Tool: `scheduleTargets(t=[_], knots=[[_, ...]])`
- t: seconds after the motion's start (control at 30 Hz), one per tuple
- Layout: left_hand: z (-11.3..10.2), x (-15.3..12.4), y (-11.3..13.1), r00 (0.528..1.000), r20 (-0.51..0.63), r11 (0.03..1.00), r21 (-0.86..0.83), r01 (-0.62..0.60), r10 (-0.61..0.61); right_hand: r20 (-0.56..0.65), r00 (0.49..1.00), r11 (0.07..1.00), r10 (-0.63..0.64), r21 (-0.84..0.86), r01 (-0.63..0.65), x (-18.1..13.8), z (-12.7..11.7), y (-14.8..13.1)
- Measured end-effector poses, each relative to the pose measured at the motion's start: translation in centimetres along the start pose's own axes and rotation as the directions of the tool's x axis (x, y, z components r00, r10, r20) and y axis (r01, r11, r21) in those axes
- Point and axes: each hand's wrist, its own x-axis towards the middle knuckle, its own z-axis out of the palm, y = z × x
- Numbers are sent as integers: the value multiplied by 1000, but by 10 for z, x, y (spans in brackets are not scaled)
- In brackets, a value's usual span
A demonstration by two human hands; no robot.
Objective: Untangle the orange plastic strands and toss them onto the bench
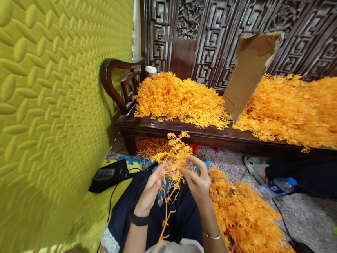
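Note:
A bunch of orange plastic flower pieces point(176, 151) on thin branching stems is held up above the lap. My left hand point(152, 189) supports it from the left, fingers curled behind the stems and partly hidden. On the other side, my right hand point(198, 179) pinches the flower heads between thumb and fingers. One long bare stem point(165, 221) trails down from the bunch toward my body. Beside my right forearm lies a big heap of similar orange pieces point(244, 214).
A dark carved wooden bench point(156, 123) carries orange heaps point(180, 98), split by an upright cardboard piece point(249, 72). Yellow padded matting point(37, 114) rises at left; a black bag-like item point(109, 176) lies below. Another person's leg point(323, 176) and a bottle point(280, 186) are at right.

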Motion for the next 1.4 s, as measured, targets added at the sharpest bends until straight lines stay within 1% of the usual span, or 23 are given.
scheduleTargets(t=[0.07, 0.13, 0.2, 0.27, 0.33, 0.37, 0.4, 0.43, 0.5, 0.53, 0.57, 0.6, 0.67, 0.73, 0.8, 0.87, 0.93, 1.0, 1.1, 1.17, 1.23, 1.3, 1.4], knots=[[3, 2, -3, 994, -111, 999, -43, -20, 15, 113, 994, 999, -14, 49, 9, -4, 4, -3], [7, 5, -5, 972, -233, 997, -76, -9, -9, 212, 977, 993, -35, 115, 11, -7, 6, -8], [11, 7, -5, 950, -307, 995, -96, 20, -48, 241, 970, 982, -40, 190, -7, -8, 5, -13], [14, 8, -4, 944, -321, 994, -97, 42, -72, 202, 979, 964, 17, 258, -70, -7, 2, -19], [15, 6, -2, 951, -299, 996, -66, 60, -77, 105, 986, 936, 128, 317, -156, -3, -1, -22], [16, 5, -2, 957, -278, 997, -31, 74, -79, 43, 978, 918, 204, 338, -206, -1, -3, -22], [16, 3, -1, 964, -255, 996, 18, 88, -81, -16, 956, 896, 294, 352, -270, 2, -3, -22], [16, 2, -1, 970, -228, 992, 78, 101, -81, -66, 916, 863, 396, 368, -346, 5, -4, -20], [16, -1, -2, 985, -156, 972, 208, 108, -76, -105, 798, 756, 594, 411, -509, 11, -3, -14], [15, -2, -3, 991, -115, 957, 272, 101, -72, -79, 739, 692, 669, 430, -580, 14, -3, -10], [15, -2, -3, 995, -69, 939, 331, 91, -72, -24, 696, 633, 717, 441, -637, 17, -4, -6], [14, -3, -5, 997, -29, 922, 380, 78, -72, 48, 671, 588, 740, 440, -679, 20, -5, -3], [13, -3, -8, 997, 20, 891, 450, 57, -74, 192, 658, 550, 728, 408, -729, 24, -8, 2], [12, -2, -13, 995, 15, 874, 480, 76, -94, 294, 661, 555, 690, 372, -744, 28, -11, 5], [12, -2, -17, 992, -44, 878, 462, 129, -122, 361, 672, 572, 647, 352, -741, 30, -14, 5], [13, -2, -21, 981, -111, 897, 398, 193, -162, 406, 675, 568, 616, 364, -738, 32, -14, 6], [13, -3, -22, 969, -117, 914, 324, 245, -218, 407, 675, 528, 616, 422, -737, 32, -12, 8], [14, -4, -23, 962, -62, 921, 278, 273, -267, 369, 676, 483, 638, 492, -724, 32, -9, 11], [15, -3, -23, 952, 1, 932, 206, 298, -305, 318, 668, 447, 673, 544, -710, 30, -5, 13], [17, -2, -23, 944, -11, 933, 146, 329, -331, 318, 656, 420, 684, 563, -712, 29, -5, 14], [20, -2, -25, 937, -35, 928, 126, 350, -348, 354, 642, 383, 680, 575, -723, 29, -5, 12], [22, -1, -27, 937, -57, 924, 159, 348, -344, 388, 632, 360, 671, 575, -735, 30, -6, 10], [20, -1, -32, 935, -107, 914, 198, 353, -338, 389, 623, 376, 679, 544, -750, 32, -7, 7]])
